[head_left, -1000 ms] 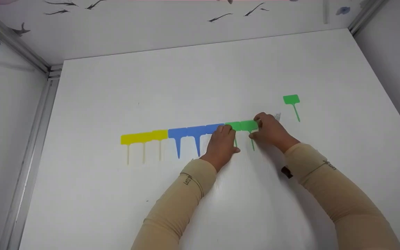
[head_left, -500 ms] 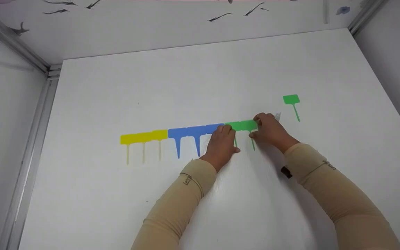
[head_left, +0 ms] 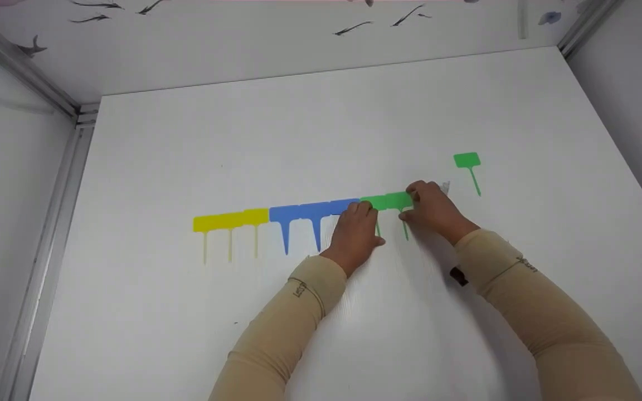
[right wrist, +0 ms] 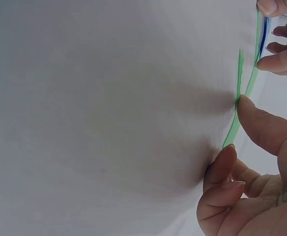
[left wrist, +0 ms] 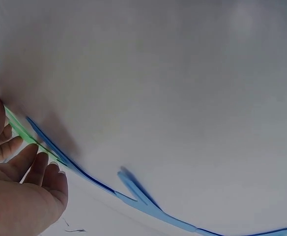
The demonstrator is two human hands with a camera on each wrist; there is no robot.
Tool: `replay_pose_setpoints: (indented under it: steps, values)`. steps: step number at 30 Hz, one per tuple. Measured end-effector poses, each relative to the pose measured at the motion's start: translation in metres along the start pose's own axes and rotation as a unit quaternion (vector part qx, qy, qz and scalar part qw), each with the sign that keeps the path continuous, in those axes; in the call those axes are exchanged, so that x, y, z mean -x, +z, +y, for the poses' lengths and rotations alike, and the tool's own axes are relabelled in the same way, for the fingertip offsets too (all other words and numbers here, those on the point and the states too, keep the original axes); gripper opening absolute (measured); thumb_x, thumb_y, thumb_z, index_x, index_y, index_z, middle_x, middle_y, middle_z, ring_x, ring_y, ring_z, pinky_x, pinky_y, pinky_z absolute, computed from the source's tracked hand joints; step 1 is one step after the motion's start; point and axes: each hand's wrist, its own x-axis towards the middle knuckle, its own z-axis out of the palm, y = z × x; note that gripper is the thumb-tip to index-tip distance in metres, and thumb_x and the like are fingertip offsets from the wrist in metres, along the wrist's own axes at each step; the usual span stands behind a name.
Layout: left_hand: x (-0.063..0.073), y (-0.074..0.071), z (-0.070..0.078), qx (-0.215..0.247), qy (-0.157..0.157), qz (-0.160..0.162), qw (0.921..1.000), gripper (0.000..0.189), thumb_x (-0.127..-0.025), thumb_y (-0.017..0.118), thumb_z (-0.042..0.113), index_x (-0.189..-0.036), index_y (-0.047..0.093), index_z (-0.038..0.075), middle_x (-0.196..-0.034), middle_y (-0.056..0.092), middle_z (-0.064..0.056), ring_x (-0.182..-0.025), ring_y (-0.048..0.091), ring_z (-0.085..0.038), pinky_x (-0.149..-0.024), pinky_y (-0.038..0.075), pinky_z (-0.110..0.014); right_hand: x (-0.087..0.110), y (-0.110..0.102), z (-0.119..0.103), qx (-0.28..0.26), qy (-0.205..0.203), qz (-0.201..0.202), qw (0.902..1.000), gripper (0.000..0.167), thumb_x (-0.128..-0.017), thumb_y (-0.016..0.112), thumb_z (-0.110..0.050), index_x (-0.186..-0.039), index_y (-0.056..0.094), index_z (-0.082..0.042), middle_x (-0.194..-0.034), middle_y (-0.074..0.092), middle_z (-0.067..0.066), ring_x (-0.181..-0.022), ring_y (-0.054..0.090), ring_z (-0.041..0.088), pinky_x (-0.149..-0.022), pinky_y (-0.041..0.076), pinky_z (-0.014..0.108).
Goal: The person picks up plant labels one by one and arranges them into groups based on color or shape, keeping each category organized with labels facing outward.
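Observation:
T-shaped plant labels lie edge to edge in a row on the white board: yellow labels [head_left: 220,221] at left, blue labels [head_left: 315,210] mid-row, then two green labels. My left hand [head_left: 354,234] lies over the last blue label's stem; its bent fingertips and thumb hold the inner green label [head_left: 374,201], fingertips near the blue-green joint. With thumb and fingers, my right hand [head_left: 437,210] pinches the outer green label [head_left: 398,200] at its right end and stem. In the right wrist view the thumb touches the green label [right wrist: 233,129] where its stem starts.
Another green label [head_left: 467,160] lies apart, up and right of the row. Close behind my right hand is a small clear scrap [head_left: 446,187]. Patterned white walls and metal rails [head_left: 56,223] edge the board [head_left: 187,334].

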Motion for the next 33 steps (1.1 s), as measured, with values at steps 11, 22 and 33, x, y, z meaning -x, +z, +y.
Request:
replay_pose_setpoints:
  steps: [11, 22, 33]
  values:
    - [0.0, -0.003, 0.0, 0.038, -0.005, -0.01, 0.9992, 0.059, -0.091, 0.065, 0.042, -0.135, 0.05, 0.005, -0.137, 0.046, -0.006, -0.127, 0.041, -0.02, -0.109, 0.034, -0.031, -0.001, -0.003, 0.002, -0.012, -0.003, 0.004, 0.9999, 0.061, -0.09, 0.069, -0.016, -0.137, 0.039, 0.007, -0.125, 0.045, 0.03, -0.116, 0.047, 0.039, -0.101, 0.039, 0.05]
    - [-0.003, -0.001, 0.001, 0.051, 0.003, 0.009, 0.9986, 0.057, -0.092, 0.063, 0.042, -0.136, 0.05, 0.008, -0.137, 0.047, -0.005, -0.127, 0.04, -0.02, -0.109, 0.034, -0.031, 0.006, -0.011, 0.011, -0.061, -0.036, 0.038, 0.9968, 0.055, -0.092, 0.066, -0.014, -0.138, 0.041, -0.001, -0.122, 0.047, 0.02, -0.108, 0.047, 0.034, -0.087, 0.044, 0.044]
    - [-0.006, -0.002, 0.011, 0.033, 0.035, 0.027, 0.9985, 0.054, -0.093, 0.062, 0.042, -0.134, 0.052, 0.008, -0.134, 0.049, -0.006, -0.127, 0.041, -0.02, -0.108, 0.035, -0.03, 0.014, -0.016, 0.023, -0.08, -0.064, 0.076, 0.9918, 0.055, -0.091, 0.067, -0.012, -0.138, 0.041, -0.003, -0.132, 0.048, 0.019, -0.118, 0.05, 0.033, -0.096, 0.043, 0.047]
